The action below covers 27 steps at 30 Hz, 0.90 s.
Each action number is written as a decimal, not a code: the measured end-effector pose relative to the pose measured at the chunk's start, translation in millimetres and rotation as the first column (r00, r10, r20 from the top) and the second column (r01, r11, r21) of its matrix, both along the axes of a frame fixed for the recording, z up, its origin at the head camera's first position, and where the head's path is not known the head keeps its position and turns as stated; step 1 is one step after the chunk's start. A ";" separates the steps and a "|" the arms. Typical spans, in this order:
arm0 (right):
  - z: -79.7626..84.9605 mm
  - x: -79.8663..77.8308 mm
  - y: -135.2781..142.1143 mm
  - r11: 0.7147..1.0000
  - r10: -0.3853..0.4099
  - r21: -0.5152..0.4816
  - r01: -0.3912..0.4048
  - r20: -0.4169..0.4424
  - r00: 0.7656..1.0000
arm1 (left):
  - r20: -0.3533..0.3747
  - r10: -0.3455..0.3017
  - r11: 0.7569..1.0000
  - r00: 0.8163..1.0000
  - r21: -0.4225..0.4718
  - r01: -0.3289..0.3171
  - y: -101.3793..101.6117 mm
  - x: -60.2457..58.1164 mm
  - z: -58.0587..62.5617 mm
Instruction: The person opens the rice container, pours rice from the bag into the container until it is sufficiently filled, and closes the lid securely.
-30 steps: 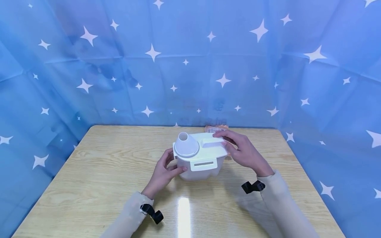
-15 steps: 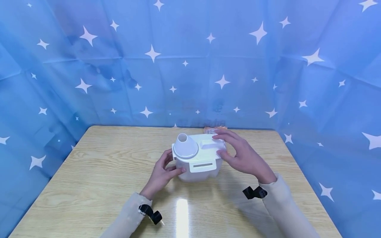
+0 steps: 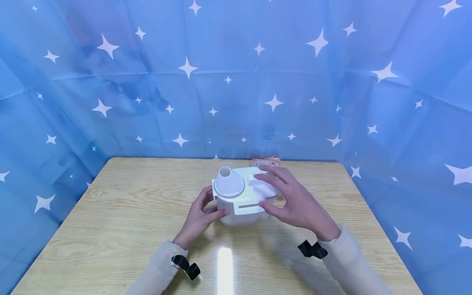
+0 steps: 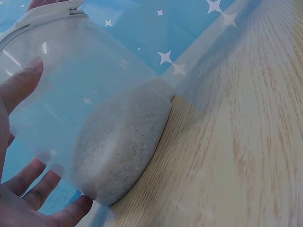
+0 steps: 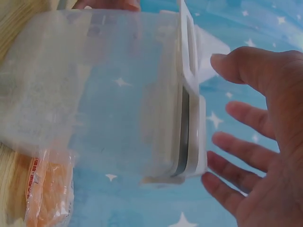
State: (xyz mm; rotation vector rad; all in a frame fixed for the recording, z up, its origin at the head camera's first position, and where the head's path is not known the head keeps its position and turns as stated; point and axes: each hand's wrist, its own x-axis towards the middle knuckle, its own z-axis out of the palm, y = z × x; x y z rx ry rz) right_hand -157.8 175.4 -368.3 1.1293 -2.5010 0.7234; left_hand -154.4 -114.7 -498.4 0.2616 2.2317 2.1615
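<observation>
A translucent plastic storage container [image 3: 239, 219] stands upright on the table, a layer of pale rice-like grains [image 4: 128, 137] in its bottom. Its white lid [image 3: 253, 189] carries a cone-shaped spout cap [image 3: 229, 185] at the left and a slotted latch flap [image 3: 248, 208] at the front. My left hand [image 3: 200, 215] holds the container's left side, thumb on the front wall and fingers round behind. Over the lid's right part is my right hand [image 3: 295, 200], fingers spread. The right wrist view shows its thumb and fingertips around the lid, with nothing gripped.
An orange clear-wrapped packet [image 5: 49, 189] lies on the wooden table [image 3: 129, 213] behind the container, near the far edge. A blue star-printed curtain [image 3: 206, 94] rises behind and at both sides. Each sleeve bears a small black camera [image 3: 312, 248].
My right hand has moved left over the lid from its right end, and its fingers have spread; the thumb now overlaps the front latch flap. My left hand and the container stay nearly still.
</observation>
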 end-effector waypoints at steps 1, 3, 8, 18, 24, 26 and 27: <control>-0.1 1.8 -1.1 1.000 0.001 0.004 -0.001 -0.013 1.000 | -0.001 -0.001 1.000 1.000 0.002 0.001 0.0 0.1 -0.1; -0.2 5.9 -3.6 1.000 0.005 0.005 -0.005 -0.037 0.999 | 0.001 0.000 1.000 1.000 0.006 0.000 -0.1 0.1 -0.4; -2.3 15.3 -11.1 0.999 0.041 0.003 -0.041 -0.106 0.994 | -0.002 -0.003 1.000 1.000 0.012 0.003 -0.1 -0.4 -1.6; -12.6 15.5 -23.9 0.990 0.134 -0.020 -0.140 -0.180 0.975 | 0.004 -0.016 1.000 1.000 -0.008 0.016 0.3 0.9 1.6; -16.6 15.9 -23.3 0.991 0.130 -0.006 -0.132 -0.150 0.980 | 0.003 -0.013 1.000 1.000 -0.017 0.013 -0.1 1.7 1.5; -16.9 16.1 -22.9 0.992 0.124 -0.003 -0.126 -0.132 0.983 | 0.005 -0.010 1.000 1.000 -0.016 0.010 -0.1 1.5 1.0; -16.9 16.1 -22.6 0.992 0.122 -0.003 -0.124 -0.122 0.985 | 0.005 -0.009 1.000 1.000 -0.015 0.009 -0.2 1.4 0.8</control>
